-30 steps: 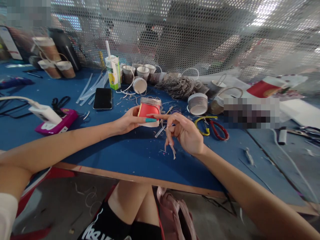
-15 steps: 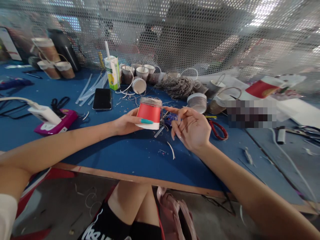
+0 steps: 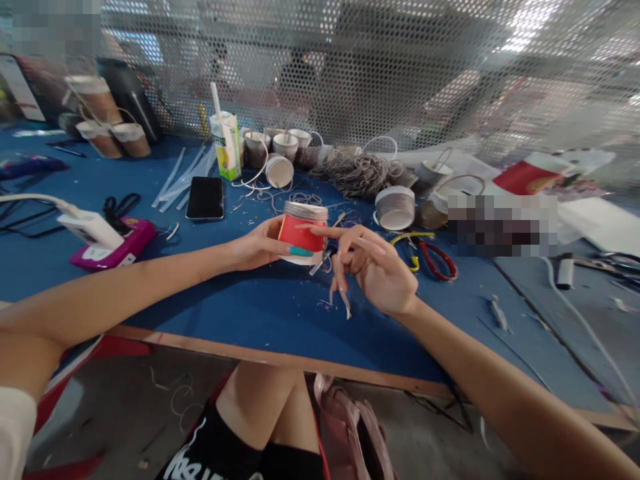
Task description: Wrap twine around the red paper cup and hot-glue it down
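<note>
My left hand (image 3: 260,243) is closed around a red paper cup (image 3: 295,235), its thumb with a teal nail across the lower front. Grey cord (image 3: 306,211) is wound about the cup's upper end, and a white band shows at the lower end. My right hand (image 3: 375,267) comes in from the right with its index finger stretched across the red side, seemingly touching it. The other fingers are apart and hang down in front. Behind the cup lies a tangled heap of grey cord (image 3: 355,175).
Cord-wrapped cups (image 3: 285,145) stand along the perforated screen, beside a drink carton (image 3: 226,145). A phone (image 3: 205,198) and a magenta power strip (image 3: 117,243) lie to the left. Red-handled pliers (image 3: 438,261) lie right of my hand, scissors (image 3: 607,263) farther right.
My right hand has lowered and turned palm-down, its index finger moving from the cup's right edge onto the red front. The cup has shifted slightly right and down in my left hand.
</note>
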`<state>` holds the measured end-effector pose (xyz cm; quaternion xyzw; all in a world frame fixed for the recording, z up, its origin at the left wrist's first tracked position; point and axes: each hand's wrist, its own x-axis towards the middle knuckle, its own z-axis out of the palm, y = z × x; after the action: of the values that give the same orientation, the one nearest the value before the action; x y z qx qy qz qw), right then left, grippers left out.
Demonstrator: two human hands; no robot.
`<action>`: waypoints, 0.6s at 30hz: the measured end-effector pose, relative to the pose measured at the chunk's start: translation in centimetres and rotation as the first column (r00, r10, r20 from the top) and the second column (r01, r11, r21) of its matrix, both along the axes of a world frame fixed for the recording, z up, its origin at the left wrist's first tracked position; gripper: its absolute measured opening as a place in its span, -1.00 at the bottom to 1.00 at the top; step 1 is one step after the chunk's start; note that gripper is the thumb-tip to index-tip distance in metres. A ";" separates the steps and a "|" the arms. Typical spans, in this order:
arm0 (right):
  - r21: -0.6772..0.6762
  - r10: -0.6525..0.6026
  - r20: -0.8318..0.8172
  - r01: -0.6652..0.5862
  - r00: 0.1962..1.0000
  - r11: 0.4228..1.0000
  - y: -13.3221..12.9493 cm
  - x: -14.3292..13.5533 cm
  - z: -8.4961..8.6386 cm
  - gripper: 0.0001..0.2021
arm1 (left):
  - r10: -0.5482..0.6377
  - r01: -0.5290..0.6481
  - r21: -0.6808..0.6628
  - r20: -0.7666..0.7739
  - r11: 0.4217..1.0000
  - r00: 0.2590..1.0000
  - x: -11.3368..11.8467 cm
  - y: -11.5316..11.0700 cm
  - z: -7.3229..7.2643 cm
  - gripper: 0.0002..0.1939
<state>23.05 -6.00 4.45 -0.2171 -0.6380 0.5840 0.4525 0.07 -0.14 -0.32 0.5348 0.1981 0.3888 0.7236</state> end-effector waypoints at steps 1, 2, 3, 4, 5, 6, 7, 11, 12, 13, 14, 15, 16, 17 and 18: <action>0.004 -0.003 -0.007 0.003 1.000 1.000 0.1 0.1 0.0 -0.67 | -0.009 0.009 -0.006 0.013 1.000 1.000 0.0 0.0 0.0 -0.31; 0.010 -0.011 -0.017 0.011 1.000 1.000 0.2 0.2 0.0 -0.66 | -0.021 0.021 -0.012 0.028 1.000 0.999 0.0 0.0 0.1 -0.32; 0.015 -0.026 -0.031 0.027 0.999 1.000 0.4 0.2 -0.1 -0.65 | -0.036 0.036 -0.017 0.042 0.999 0.999 0.0 0.0 0.2 -0.33; 0.019 -0.044 -0.042 0.045 0.998 0.999 0.5 0.3 -0.1 -0.66 | -0.050 0.051 -0.020 0.055 0.999 0.997 -0.1 0.0 0.2 -0.34; 0.020 -0.062 -0.049 0.063 0.997 0.998 0.6 0.3 -0.1 -0.66 | -0.061 0.062 -0.019 0.067 0.998 0.996 -0.1 0.0 0.3 -0.35; 0.020 -0.072 -0.052 0.073 0.996 0.997 0.7 0.3 -0.1 -0.66 | -0.070 0.071 -0.015 0.074 0.997 0.995 -0.1 0.0 0.3 -0.36; 0.018 -0.073 -0.047 0.074 0.996 0.997 0.7 0.3 -0.1 -0.65 | -0.075 0.076 -0.011 0.080 0.997 0.994 -0.1 0.1 0.3 -0.37; -0.005 -0.017 0.017 0.017 1.000 1.000 0.5 0.0 -0.2 -0.63 | -0.045 0.045 -0.007 0.066 0.999 0.997 0.1 0.1 0.2 -0.36; -0.012 -0.001 0.035 0.002 0.999 1.000 0.4 0.0 -0.2 -0.62 | -0.032 0.032 -0.005 0.060 0.999 0.998 0.1 0.0 0.1 -0.35; -0.018 0.015 0.049 -0.014 0.999 1.000 0.4 0.0 -0.3 -0.61 | -0.020 0.020 -0.003 0.057 1.000 0.998 0.2 0.0 0.1 -0.34; -0.023 0.029 0.060 -0.028 0.998 0.999 0.3 0.0 -0.3 -0.60 | -0.013 0.013 0.000 0.058 1.000 0.998 0.2 -0.1 0.2 -0.35; -0.028 0.044 0.068 -0.042 0.997 0.999 0.3 0.0 -0.4 -0.59 | -0.013 0.013 0.001 0.062 1.000 0.998 0.3 -0.1 0.2 -0.36; -0.033 0.054 0.071 -0.052 0.996 0.998 0.4 0.0 -0.4 -0.59 | -0.016 0.016 -0.001 0.065 1.000 0.998 0.3 -0.1 0.2 -0.37; -0.036 0.061 0.069 -0.059 0.996 0.998 0.4 0.0 -0.4 -0.59 | -0.022 0.022 -0.005 0.067 1.000 0.998 0.2 -0.2 0.3 -0.38; -0.039 0.059 0.065 -0.057 0.996 0.998 0.4 0.1 -0.4 -0.59 | -0.029 0.030 -0.011 0.065 1.000 0.997 0.2 -0.2 0.3 -0.39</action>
<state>23.12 -5.58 4.02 -0.2260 -0.6475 0.6012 0.4101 0.25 -0.30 0.01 0.5206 0.1691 0.3941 0.7383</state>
